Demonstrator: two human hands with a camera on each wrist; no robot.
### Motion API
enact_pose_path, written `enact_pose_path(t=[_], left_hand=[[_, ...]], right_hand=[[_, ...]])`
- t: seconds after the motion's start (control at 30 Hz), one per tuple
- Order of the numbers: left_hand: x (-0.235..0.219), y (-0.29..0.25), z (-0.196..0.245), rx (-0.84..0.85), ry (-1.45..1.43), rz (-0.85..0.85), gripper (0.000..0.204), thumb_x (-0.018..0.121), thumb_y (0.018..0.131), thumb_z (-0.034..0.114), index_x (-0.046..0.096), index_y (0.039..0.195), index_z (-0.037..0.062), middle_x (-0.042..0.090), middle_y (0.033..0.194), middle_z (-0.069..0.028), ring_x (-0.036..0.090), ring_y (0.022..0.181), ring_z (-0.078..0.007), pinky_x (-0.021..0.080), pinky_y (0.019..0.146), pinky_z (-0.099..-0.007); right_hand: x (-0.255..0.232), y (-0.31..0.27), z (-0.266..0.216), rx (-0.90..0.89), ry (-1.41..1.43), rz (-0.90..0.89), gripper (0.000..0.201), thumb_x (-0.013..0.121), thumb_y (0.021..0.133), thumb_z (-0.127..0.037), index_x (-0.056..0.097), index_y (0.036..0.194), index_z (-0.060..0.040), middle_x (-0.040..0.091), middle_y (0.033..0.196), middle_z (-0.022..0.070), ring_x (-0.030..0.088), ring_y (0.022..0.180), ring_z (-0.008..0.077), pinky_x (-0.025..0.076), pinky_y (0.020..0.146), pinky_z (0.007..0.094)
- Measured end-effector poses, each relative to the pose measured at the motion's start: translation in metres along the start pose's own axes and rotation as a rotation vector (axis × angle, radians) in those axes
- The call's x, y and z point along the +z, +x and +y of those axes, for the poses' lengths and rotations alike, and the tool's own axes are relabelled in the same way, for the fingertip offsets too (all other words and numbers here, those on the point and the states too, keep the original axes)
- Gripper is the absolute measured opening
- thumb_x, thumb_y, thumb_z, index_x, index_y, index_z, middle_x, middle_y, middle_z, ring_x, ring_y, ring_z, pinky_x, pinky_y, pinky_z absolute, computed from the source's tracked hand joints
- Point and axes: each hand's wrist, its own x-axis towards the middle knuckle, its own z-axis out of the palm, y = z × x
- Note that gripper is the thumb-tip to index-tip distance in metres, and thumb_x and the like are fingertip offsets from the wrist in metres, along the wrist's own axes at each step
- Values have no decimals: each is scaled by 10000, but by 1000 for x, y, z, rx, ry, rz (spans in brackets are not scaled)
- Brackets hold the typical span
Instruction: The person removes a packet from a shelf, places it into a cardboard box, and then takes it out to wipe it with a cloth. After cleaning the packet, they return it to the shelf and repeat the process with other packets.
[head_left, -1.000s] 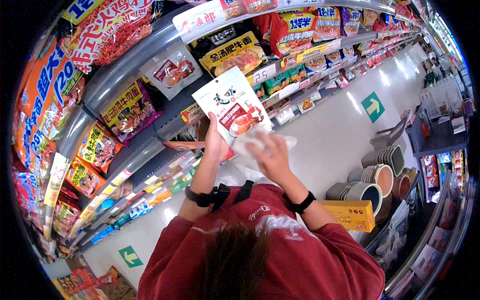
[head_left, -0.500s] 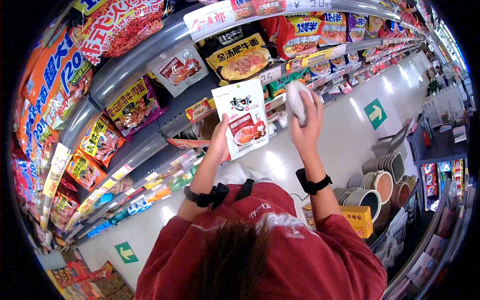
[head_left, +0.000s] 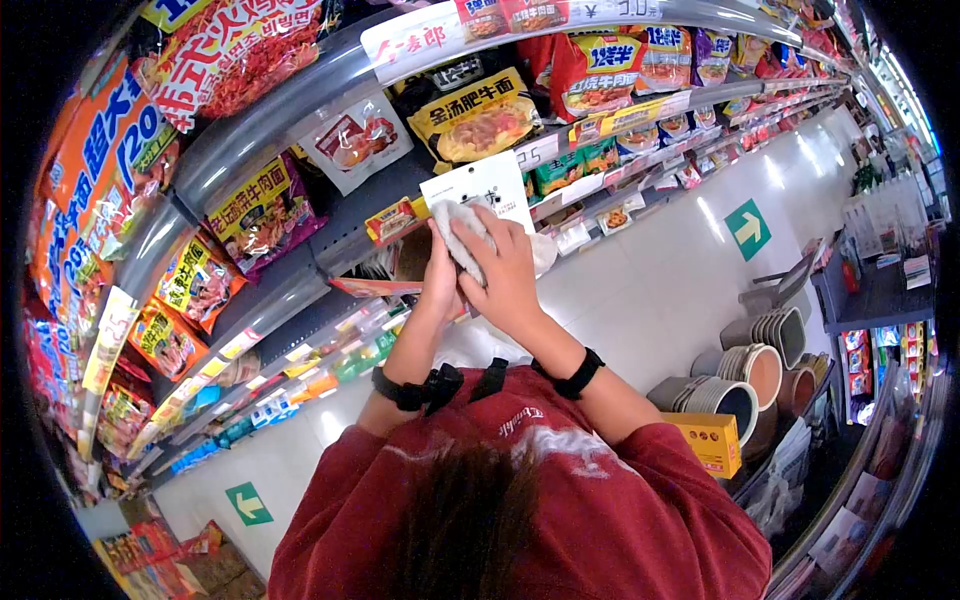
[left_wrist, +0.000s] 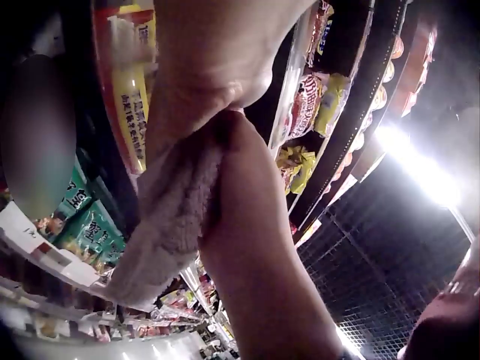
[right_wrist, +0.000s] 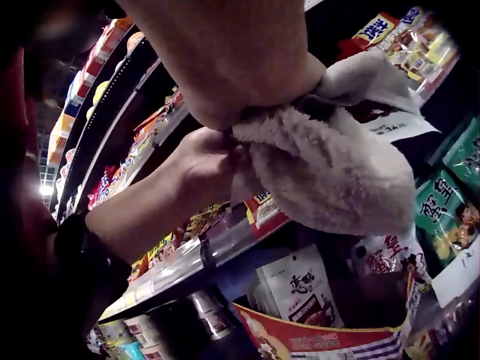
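Observation:
In the head view a white pouch (head_left: 508,190) with dark lettering stands upright in front of the shelf, its lower part covered by the hands and a cloth. My left hand (head_left: 438,280) grips the pouch at its left lower side. With curled fingers my right hand (head_left: 505,275) holds a greyish-white cloth (head_left: 458,235) against the pouch's front. The right wrist view shows the fluffy cloth (right_wrist: 337,172) bunched below the right hand, with a bit of the pouch (right_wrist: 401,124) behind it. In the left wrist view the cloth (left_wrist: 169,217) hangs between both hands.
Shelves hold noodle packs, among them a yellow pack (head_left: 475,120) and a purple one (head_left: 262,215). A similar white pouch (head_left: 355,140) lies on the shelf. Stacked buckets (head_left: 725,395) and a yellow box (head_left: 705,442) are at the right. A red-edged carton (right_wrist: 322,337) holds more pouches.
The right hand has come back left with the cloth, from beside the pouch onto its front. The left hand still holds the pouch in nearly the same place.

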Motion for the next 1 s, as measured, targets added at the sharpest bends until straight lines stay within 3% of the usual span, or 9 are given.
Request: enact_pose_path(t=[0.17,0.37,0.6,0.7,0.8,0.87,0.9,0.97,1.0], left_hand=[[-3,-4,2,-26,-165,-41,654,235,838,597,358,1223,83,465,1152,-128,480,1050,-231,409,870,-374],[-26,9,-9,-43,-60,-33,393,400,887,353,440,1118,38,544,1025,-108,568,871,-178,500,682,-298],[-25,8,-4,-108,-205,-50,403,418,885,330,425,1137,15,537,1070,-134,558,939,-217,486,750,-338],[-26,10,-3,8,-215,-38,448,416,885,336,400,1164,-14,526,1094,-147,543,978,-229,436,850,-358],[-38,15,-7,80,-92,-21,450,418,885,335,402,1165,-18,529,1091,-139,543,977,-216,439,840,-342],[-41,15,-9,99,-8,23,446,418,886,336,417,1152,-23,533,1083,-133,547,966,-206,440,830,-328],[-39,13,-9,94,39,40,445,418,886,337,424,1145,-24,535,1080,-131,551,954,-203,441,824,-320],[-33,8,-8,74,55,30,444,418,886,343,438,1135,-24,540,1071,-129,557,932,-197,435,824,-310],[-25,2,-7,66,31,15,447,413,887,350,430,1152,-10,535,1082,-121,548,943,-195,429,830,-308]], right_hand=[[-8,-6,3,-91,96,-55,398,575,580,-166,559,975,-123,483,1130,47,443,901,293,367,799,399],[-6,-19,7,-135,165,-44,211,559,529,-94,572,740,-95,577,957,17,485,781,255,396,706,356],[-12,-47,11,-152,156,-166,184,567,537,-126,564,720,-107,564,972,8,481,826,245,395,709,357],[-16,-58,22,-118,201,-279,179,545,540,-89,563,718,-94,563,976,27,488,847,247,397,718,363],[-27,-52,36,1,412,-424,172,511,548,-51,563,710,-74,563,980,61,488,896,252,396,757,362],[-33,-34,42,-83,381,-102,254,482,558,-30,575,792,-63,541,1022,122,469,954,283,373,819,375],[-38,-22,37,-82,382,-102,254,482,558,-30,575,792,-63,541,1022,122,469,954,283,373,819,375],[-42,2,24,32,155,183,386,508,590,-44,553,973,-64,471,1124,178,426,1022,332,333,871,392],[-36,8,22,31,156,185,386,508,590,-44,553,973,-64,471,1124,178,426,1022,332,333,871,392]])
